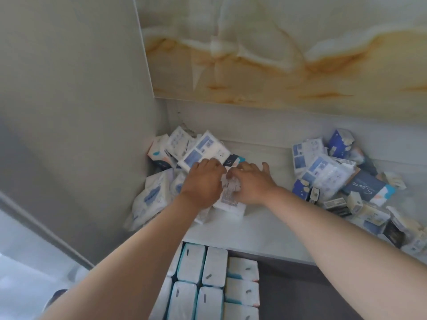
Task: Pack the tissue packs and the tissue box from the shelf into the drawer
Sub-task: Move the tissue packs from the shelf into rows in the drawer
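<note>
- Head view: we see both arms reaching forward over the pale shelf (265, 229), and the hands meet on one white tissue pack (230, 202) lying flat on it.
- Our left hand (203, 181) lies over the pack's left side with its fingers curled down over the far edge, grasping it.
- Our right hand (251, 183) grasps the same pack from the right, fingers bent onto the wrapper and the thumb splayed out to the side.
- Just beyond and left of the hands, the left pile (184, 151) of white and blue packs is heaped in the shelf's corner, against the grey side wall (69, 112); some packs lean on one another.
- A dark box edge (233, 160) marked with an "S" peeks out right behind our knuckles, touching that heap.
- Well apart on the right of the shelf lies the right pile (323, 172), a jumble of blue, white and cream packs.
- The tissue box (367, 187), dark blue and lettered "S.pure", rests tilted among them on that right side.
- Below the shelf's front edge the drawer (300, 287) stands open, its right part dark.
- In its left part the packed rows (208, 273) of white packs stand on edge, side by side and touching.
- A marbled cream and amber wall panel (277, 54) rises behind the shelf.
</note>
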A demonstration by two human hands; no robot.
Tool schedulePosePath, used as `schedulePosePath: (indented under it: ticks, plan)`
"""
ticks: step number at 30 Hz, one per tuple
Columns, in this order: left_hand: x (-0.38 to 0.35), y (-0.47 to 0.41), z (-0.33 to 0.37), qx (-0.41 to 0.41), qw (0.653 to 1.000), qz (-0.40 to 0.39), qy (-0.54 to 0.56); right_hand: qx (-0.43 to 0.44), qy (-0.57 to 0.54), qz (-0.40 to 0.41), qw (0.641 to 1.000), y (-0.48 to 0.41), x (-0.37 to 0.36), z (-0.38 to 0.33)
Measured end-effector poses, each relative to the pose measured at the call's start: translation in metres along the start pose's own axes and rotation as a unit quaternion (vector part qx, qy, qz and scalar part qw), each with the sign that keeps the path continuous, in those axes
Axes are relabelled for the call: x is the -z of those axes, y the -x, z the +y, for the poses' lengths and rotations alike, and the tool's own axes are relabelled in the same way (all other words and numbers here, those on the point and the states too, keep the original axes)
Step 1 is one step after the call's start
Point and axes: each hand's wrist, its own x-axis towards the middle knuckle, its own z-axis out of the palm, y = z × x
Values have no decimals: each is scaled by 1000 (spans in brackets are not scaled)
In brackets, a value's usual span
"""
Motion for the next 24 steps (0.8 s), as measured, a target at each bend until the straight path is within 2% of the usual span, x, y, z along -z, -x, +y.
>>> schedulePosePath:
  ticks: [2,6,9,11,16,18,24]
  plan:
    - [4,-12,-4,36,999,32,-7,-13,-13,-6,1000,0,2,14]
    - [-4,-17,-22,109,990,-85,-29,-51,9,-7,999,-5,10,22]
    - [-6,-17,-27,106,993,-53,9,-104,-59,62,991,-25,14,11]
    - [-3,-19,-28,113,992,-43,38,-106,-106,81,985,-44,15,3]
    - [-7,-12,-40,90,992,-42,74,-99,-117,-73,986,-82,12,-4]
    - [-8,-12,-43,87,992,-30,90,-100,-89,-97,986,-88,4,1]
    - [-13,-19,-37,111,987,-32,108,-128,-105,-8,986,-83,-14,11]
